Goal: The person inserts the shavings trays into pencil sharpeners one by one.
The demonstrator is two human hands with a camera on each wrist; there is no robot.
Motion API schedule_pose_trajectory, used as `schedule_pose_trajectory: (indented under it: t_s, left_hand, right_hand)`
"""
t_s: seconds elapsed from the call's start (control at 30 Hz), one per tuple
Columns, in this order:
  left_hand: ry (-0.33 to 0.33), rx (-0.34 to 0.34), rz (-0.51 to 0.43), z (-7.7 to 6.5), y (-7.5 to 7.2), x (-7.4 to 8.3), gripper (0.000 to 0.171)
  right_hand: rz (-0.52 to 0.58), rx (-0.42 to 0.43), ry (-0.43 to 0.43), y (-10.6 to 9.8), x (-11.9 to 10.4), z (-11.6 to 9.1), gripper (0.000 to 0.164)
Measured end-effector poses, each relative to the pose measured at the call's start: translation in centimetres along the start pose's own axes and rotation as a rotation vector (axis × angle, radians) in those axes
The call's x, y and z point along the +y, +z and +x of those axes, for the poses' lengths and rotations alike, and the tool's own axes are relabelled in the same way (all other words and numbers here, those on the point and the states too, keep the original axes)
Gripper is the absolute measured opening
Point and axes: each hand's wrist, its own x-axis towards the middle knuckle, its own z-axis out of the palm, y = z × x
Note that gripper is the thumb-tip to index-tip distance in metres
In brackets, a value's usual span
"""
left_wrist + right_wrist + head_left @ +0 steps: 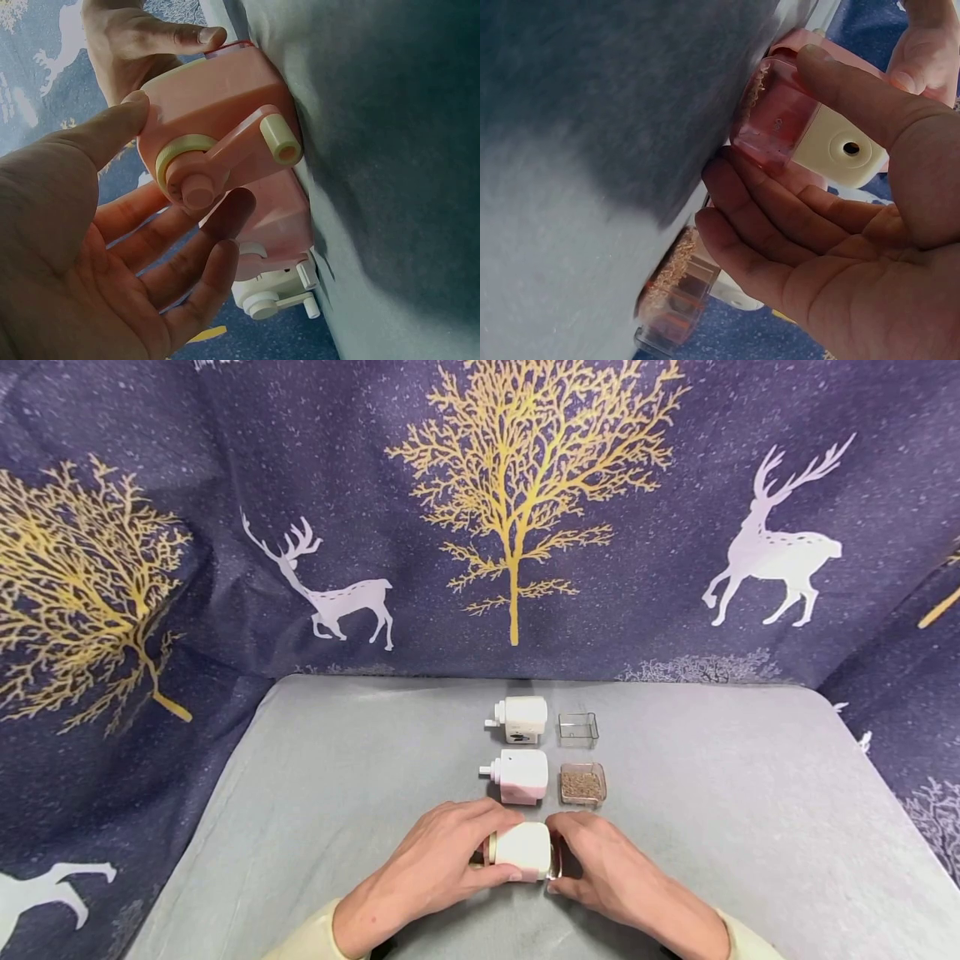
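A hand-cranked pencil sharpener [523, 846], cream and pink, sits on the table between both hands. My left hand [452, 852] holds its body from the crank side, thumb on the near side and fingers on the far side. The pink crank with its cream knob [281, 140] faces my left palm. On the opposite side, my right hand [611, 868] pinches the clear pink shavings drawer [776, 112] between thumb and fingers. Shavings show inside that drawer, which sits partly out of the body below the cream face with the pencil hole [850, 148].
Behind stand a white and pink sharpener [523, 775] and a white one [524, 718], cranks to the left. Right of them lie a clear drawer full of shavings [582, 785] and another clear drawer [578, 730]. A patterned curtain [637, 643] hangs beyond the grey table [360, 752].
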Motion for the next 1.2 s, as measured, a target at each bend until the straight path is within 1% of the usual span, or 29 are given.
schedule_pose_trajectory:
  t_s: [0.27, 0.93, 1.2]
  left_hand:
    - [-0.005, -0.008, -0.005, -0.06, 0.02, -0.08, 0.049]
    - [0.008, -0.008, 0.000, -0.07, 0.10, -0.21, 0.052]
    - [0.017, -0.002, -0.017, -0.04, 0.10, -0.25, 0.051]
  right_hand:
    - [0.006, -0.015, 0.009, 0.06, -0.14, 0.11, 0.050]
    - [0.034, -0.043, 0.039, 0.29, -0.40, 0.66, 0.047]
    - [0.043, -0.018, 0.007, 0.39, -0.51, 0.76, 0.047]
